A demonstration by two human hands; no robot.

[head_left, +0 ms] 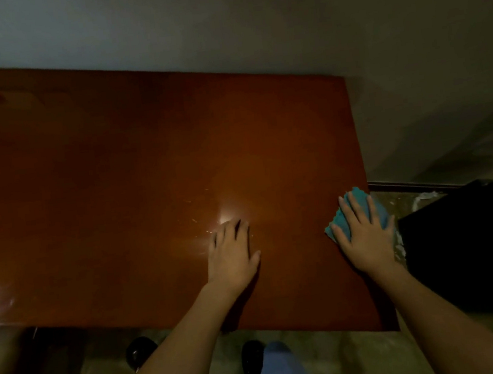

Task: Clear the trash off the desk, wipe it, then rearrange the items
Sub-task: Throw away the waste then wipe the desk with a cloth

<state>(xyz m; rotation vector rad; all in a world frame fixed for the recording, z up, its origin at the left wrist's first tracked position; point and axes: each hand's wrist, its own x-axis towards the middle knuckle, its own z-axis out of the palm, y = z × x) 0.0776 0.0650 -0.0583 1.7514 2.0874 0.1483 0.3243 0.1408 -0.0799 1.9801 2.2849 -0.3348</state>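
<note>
Right hand (364, 234) lies flat, fingers straight and spread, pressing a crumpled teal cleaning cloth (356, 207) onto the glossy reddish-brown wooden table (113, 172) at its right edge, near the front corner. Left hand (233, 252) rests open, palm down, on bare wood well to the cloth's left. Nearly all the unwiped-looking surface, with pale flecks (203, 223) just beyond the left hand, stretches leftward and away from the cloth, so the wiping stroke probably runs that way.
</note>
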